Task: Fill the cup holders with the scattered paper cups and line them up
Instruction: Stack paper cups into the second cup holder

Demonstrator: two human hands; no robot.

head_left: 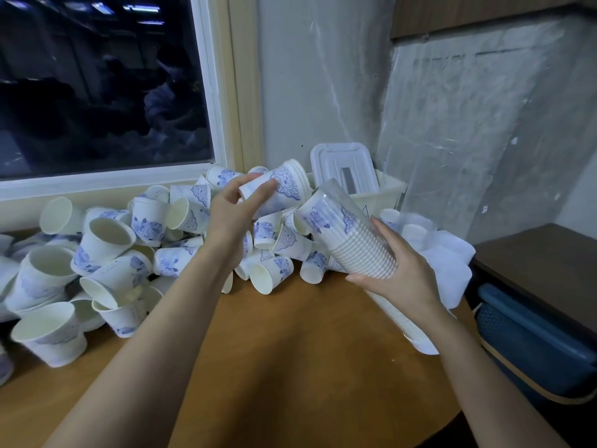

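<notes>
1. Table [290, 350]: a wooden top that fills the frame from 5 to 8 o'clock and carries everything listed below.

2. Paper cups [106, 240]: a loose pile running from 9 o'clock to centre. Some are upright, many lie on their sides, and all are heaped against the window sill.

3. Cup holder [352, 234]: a clear plastic sleeve just right of centre at 3 o'clock. It is tilted with its upper end toward 11 o'clock and is loaded with a nested column of cups. The right hand [400, 270] grips the lower half, fingers curled beneath and thumb laid across the top.

4. Short stack [281, 189]: a few nested cups at 12 o'clock of centre, rims toward 2 o'clock, near the sleeve's upper end but not touching it. The left hand [232, 218] pinches the base end between thumb and curled fingers.

Handling: I judge the cups very light, thin-walled and easily crushed. Hold them at the base or the rolled rim, where the paper is stiffest. The sleeve looks slick and flimsy, so support it from underneath.

Markings: blue floral print only. Fine print on some cups is too small to read, and I see no legible brand.
</notes>
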